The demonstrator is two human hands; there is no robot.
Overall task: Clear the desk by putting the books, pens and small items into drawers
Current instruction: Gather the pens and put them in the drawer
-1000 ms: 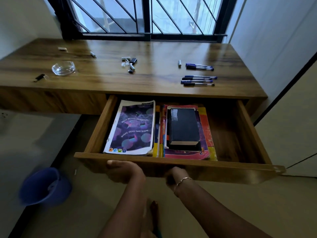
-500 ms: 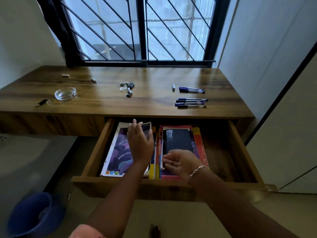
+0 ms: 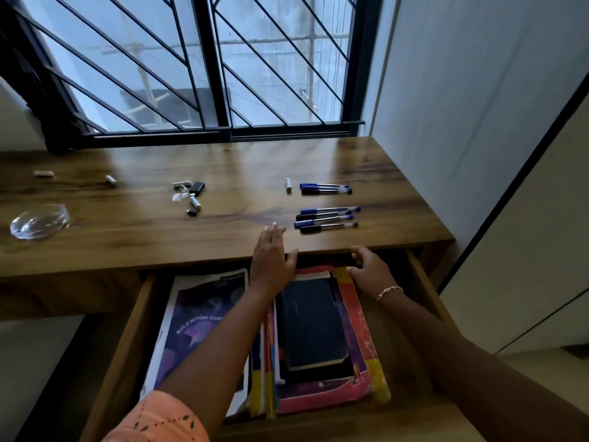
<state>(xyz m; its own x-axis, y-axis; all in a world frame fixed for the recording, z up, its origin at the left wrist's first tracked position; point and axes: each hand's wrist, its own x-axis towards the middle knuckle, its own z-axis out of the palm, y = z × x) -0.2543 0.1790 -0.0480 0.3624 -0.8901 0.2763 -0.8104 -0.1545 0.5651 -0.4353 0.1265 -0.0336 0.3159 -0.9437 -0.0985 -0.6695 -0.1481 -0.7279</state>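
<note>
**Fingers (image 3: 274,232) leave the books (image 3: 310,327) and reach the desk (image 3: 143,231)**

Fingers of the left hand (image 3: 272,260) are straight and close together. Their tips lie over the front edge of the desk, just beside the nearer group of pens (image 3: 326,218), and they hold nothing. Half a second ago this hand lay flat on the purple book (image 3: 197,330) inside the drawer (image 3: 127,346); now it has moved forward and up, past the book.

The right hand (image 3: 369,269), with a bracelet (image 3: 389,291) on the wrist, has also moved forward. Before, it was resting on the black book; now it is at the back of the drawer, near the underside of the desk edge. Its fingers are loosely curved and a little spread, with nothing between them. Whether they touch the desk cannot be told.

The books did not move: the purple one lies on the left in the open drawer, and the black one lies on top of the pink and orange stack beside it. The pens are in the same two groups on the right part of the desk. The small items (image 3: 189,196) are in the middle and a glass dish (image 3: 38,221) is far left, all as before. An orange sleeve (image 3: 159,419) shows at the lower edge.
</note>
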